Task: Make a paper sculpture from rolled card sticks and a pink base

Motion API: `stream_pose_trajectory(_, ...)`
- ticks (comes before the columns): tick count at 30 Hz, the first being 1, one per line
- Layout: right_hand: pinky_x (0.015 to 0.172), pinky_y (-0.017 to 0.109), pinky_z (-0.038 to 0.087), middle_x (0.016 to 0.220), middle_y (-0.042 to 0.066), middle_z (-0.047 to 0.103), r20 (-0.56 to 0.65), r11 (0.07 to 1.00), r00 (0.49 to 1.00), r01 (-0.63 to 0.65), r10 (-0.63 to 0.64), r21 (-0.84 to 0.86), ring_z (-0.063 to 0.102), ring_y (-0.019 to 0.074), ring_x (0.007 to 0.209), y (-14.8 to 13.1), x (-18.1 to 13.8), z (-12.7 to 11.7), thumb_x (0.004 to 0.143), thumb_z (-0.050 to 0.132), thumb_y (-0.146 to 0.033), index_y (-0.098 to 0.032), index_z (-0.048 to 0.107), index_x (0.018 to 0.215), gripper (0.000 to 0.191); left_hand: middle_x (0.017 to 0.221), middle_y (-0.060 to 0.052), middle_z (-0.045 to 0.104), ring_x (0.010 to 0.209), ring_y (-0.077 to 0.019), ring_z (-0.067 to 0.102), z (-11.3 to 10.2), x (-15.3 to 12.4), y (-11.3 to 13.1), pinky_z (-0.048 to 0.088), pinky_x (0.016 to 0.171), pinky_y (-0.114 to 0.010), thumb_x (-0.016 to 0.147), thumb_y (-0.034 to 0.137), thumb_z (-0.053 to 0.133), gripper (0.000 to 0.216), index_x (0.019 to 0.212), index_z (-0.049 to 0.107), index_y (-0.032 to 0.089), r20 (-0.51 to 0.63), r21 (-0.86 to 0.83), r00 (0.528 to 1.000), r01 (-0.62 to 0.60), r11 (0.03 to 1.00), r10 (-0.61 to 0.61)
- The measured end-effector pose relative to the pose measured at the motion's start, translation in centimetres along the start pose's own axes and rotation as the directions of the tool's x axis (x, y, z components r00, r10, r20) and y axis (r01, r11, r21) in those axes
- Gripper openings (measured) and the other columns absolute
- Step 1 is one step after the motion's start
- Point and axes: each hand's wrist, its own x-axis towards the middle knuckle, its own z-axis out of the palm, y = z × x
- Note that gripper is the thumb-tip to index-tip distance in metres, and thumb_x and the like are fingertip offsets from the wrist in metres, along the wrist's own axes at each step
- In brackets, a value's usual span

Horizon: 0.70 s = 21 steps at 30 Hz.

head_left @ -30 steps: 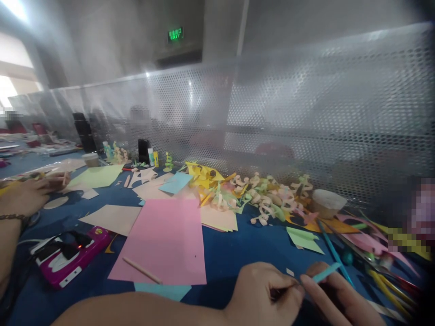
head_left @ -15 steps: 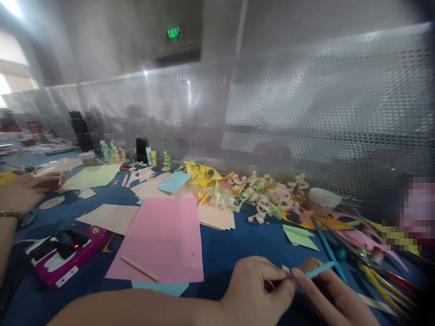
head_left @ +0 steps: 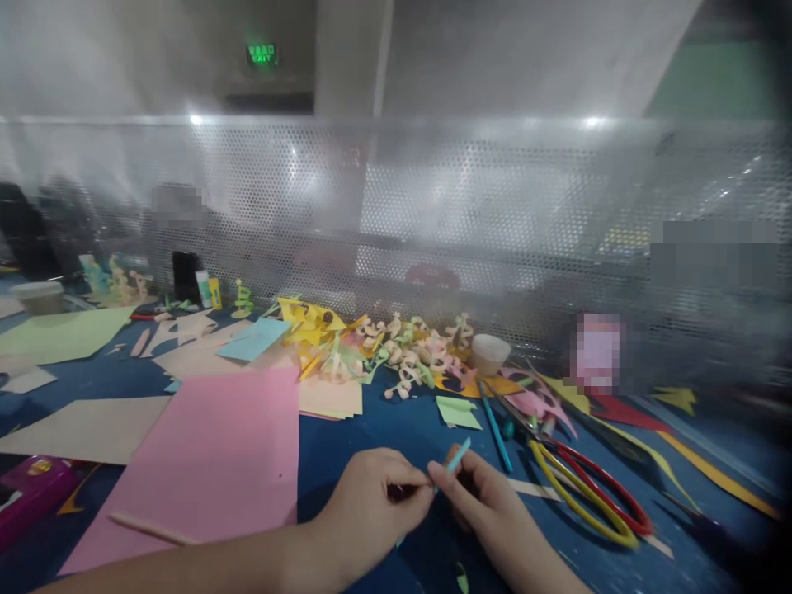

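A narrow light blue paper strip (head_left: pixel 459 455) sticks up from the pinch of my right hand (head_left: pixel 486 499), its thumb pressed over it. My left hand (head_left: pixel 377 503) meets the right one at the fingertips, its thumb and forefinger pinched on the strip's lower end. What lies between the touching fingertips is mostly hidden. Left of my hands lies a pink paper sheet (head_left: pixel 241 462), with a thin pale stick (head_left: pixel 152 530) on it. Scissors with red and yellow handles (head_left: pixel 585 503) rest to the right, beside a blue pen (head_left: pixel 495 429).
A heap of curled paper pieces (head_left: pixel 421 351) spreads along the back, with yellow scraps (head_left: pixel 309 326) and a pale cup (head_left: pixel 491 353). Green folded paper (head_left: pixel 458 411) lies beyond my hands. A magenta power strip (head_left: pixel 37 495) sits at left. A perforated metal screen (head_left: pixel 470 223) stands behind.
The view has turned right, so things appear further left and the scissors show fully. The co-worker's hand at the left has left the view. My hands remain together on the strip.
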Motion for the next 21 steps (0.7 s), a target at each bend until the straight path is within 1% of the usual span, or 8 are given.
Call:
stream_pose_trajectory(5, 0.038, 0.02, 0.019, 0.049, -0.009, 0.028, 0.003, 0.999, 1.0, -0.012, 0.012, 0.043, 0.024, 0.0062, 0.041, -0.5, 0.1, 0.1, 0.07, 0.05, -0.059, -0.02, 0.04, 0.061, 0.042, 0.06, 0.0, 0.055, 0.058, -0.0105, 0.05, -0.1, 0.1, 0.0, 0.035, 0.054, -0.018, 0.072, 0.017, 0.053, 0.017, 0.069, 0.069, 0.016, 0.017, -0.039, 0.999, 0.051, 0.998, -0.051)
stream_pose_trajectory(10, 0.038, 0.02, 0.021, 0.048, -0.01, 0.03, -0.012, 0.996, 1.0, -0.021, 0.023, 0.081, 0.026, 0.0062, 0.041, -0.7, 0.1, 0.1, 0.069, 0.051, -0.06, -0.02, 0.04, 0.061, 0.042, 0.062, -0.001, 0.057, 0.059, -0.0119, 0.052, -0.1, 0.5, -0.6, 0.037, 0.055, -0.02, 0.071, 0.024, 0.056, 0.017, 0.074, 0.07, 0.014, 0.037, -0.194, 0.987, 0.159, 0.968, -0.155)
stream_pose_trajectory(13, 0.038, 0.02, 0.022, 0.05, -0.009, 0.033, -0.016, 0.997, 1.0, -0.001, 0.002, 0.074, 0.028, 0.0061, 0.041, -0.9, 0.0, 0.1, 0.07, 0.052, -0.058, -0.019, 0.043, 0.064, 0.04, 0.059, -0.001, 0.056, 0.056, -0.012, 0.051, -0.1, 0.6, -0.6, 0.037, 0.053, -0.021, 0.072, 0.029, 0.055, 0.022, 0.07, 0.069, 0.013, 0.053, -0.273, 0.976, 0.217, 0.937, -0.211)
stream_pose_trajectory(16, 0.039, 0.02, 0.024, 0.05, -0.008, 0.036, -0.006, 0.998, 1.0, 0.009, -0.009, 0.067, 0.03, 0.0062, 0.041, -1.2, -0.2, 0.2, 0.071, 0.052, -0.056, -0.019, 0.045, 0.066, 0.038, 0.055, 0.0, 0.052, 0.052, -0.0112, 0.049, -0.1, 0.6, -0.3, 0.036, 0.05, -0.021, 0.072, 0.031, 0.054, 0.024, 0.063, 0.066, 0.012, 0.059, -0.33, 0.963, 0.268, 0.905, -0.263)
stream_pose_trajectory(18, 0.039, 0.019, 0.027, 0.052, -0.008, 0.038, 0.02, 0.997, 1.0, 0.009, -0.011, 0.081, 0.032, 0.0061, 0.041, -1.4, -0.3, 0.2, 0.072, 0.052, -0.055, -0.018, 0.047, 0.07, 0.037, 0.054, 0.001, 0.051, 0.051, -0.0109, 0.048, -0.1, 0.6, 0.0, 0.036, 0.05, -0.021, 0.071, 0.029, 0.055, 0.022, 0.062, 0.064, 0.013, 0.052, -0.347, 0.959, 0.279, 0.895, -0.279)
stream_pose_trajectory(21, 0.04, 0.019, 0.03, 0.057, -0.007, 0.042, 0.062, 0.993, 0.998, 0.004, -0.011, 0.115, 0.035, 0.0061, 0.042, -1.7, -0.4, 0.2, 0.073, 0.051, -0.053, -0.017, 0.049, 0.077, 0.036, 0.058, 0.001, 0.051, 0.053, -0.011, 0.049, -0.1, 0.5, 0.2, 0.038, 0.052, -0.022, 0.069, 0.027, 0.055, 0.017, 0.065, 0.064, 0.013, 0.02, -0.358, 0.961, 0.264, 0.895, -0.276)
